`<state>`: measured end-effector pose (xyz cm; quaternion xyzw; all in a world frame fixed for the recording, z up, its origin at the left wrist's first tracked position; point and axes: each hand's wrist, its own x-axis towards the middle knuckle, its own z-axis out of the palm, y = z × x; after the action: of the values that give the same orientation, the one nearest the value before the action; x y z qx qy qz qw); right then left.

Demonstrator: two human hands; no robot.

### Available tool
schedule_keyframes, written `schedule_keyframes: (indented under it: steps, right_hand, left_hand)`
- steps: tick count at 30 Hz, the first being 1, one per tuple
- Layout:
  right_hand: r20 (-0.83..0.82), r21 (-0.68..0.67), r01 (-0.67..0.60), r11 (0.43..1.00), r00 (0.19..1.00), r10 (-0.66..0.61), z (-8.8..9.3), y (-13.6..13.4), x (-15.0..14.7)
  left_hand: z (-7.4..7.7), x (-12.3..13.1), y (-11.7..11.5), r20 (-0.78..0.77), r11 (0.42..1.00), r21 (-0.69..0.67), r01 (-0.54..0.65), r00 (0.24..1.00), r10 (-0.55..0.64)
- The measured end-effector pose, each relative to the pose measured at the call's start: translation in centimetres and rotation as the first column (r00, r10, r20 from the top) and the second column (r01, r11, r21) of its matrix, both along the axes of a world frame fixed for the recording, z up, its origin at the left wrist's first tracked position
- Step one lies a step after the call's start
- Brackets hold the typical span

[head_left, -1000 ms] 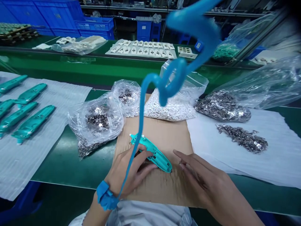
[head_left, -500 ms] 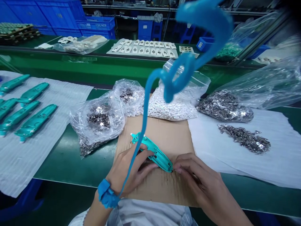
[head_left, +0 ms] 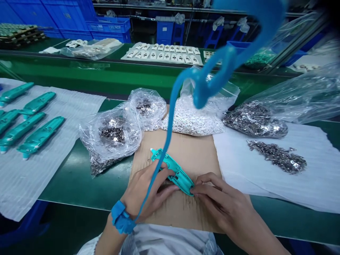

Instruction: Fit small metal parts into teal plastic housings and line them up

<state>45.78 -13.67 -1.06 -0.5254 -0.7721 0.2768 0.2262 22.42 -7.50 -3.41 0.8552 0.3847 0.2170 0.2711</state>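
A teal plastic housing half [head_left: 183, 179] lies slantwise on a sheet of brown cardboard [head_left: 202, 152], its hollow side up and a white tip at its upper left end. My left hand [head_left: 148, 187] is closed around its middle, fingers over the near edge. A blue wristband with a coiled cord sits on the left wrist. At the shell's lower right end, my right hand [head_left: 220, 198] has thumb and fingertips pinched together against the inside of the rim. Whatever lies between those fingertips is too small and covered to make out.
Bags of small metal parts [head_left: 113, 134] and white parts [head_left: 193, 117] stand behind the cardboard. Loose metal clips [head_left: 278, 156] lie on white foam at right. Several teal shells [head_left: 41, 136] rest on foam at left. The blue cord [head_left: 172, 106] hangs across the view.
My right fingertips have moved slightly left, from just beyond the shell's lower end to over its inside edge. My left hand keeps its hold. The cord has swung right.
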Motion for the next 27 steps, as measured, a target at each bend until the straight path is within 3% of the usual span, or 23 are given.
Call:
schedule_keyframes:
  steps: [12,27]
  right_hand:
    - [0.155,0.087,-0.066,0.994,0.987,0.052,-0.40,-0.10,0.09]
    - [0.202,0.115,-0.054,0.992,0.979,0.030,-0.02,0.09,-0.12]
  left_hand:
    - [0.30,0.14,0.11,-0.027,1.000,0.012,-0.007,1.000,0.008]
    - [0.31,0.03,0.11,0.015,0.998,-0.057,0.009,1.000,-0.008]
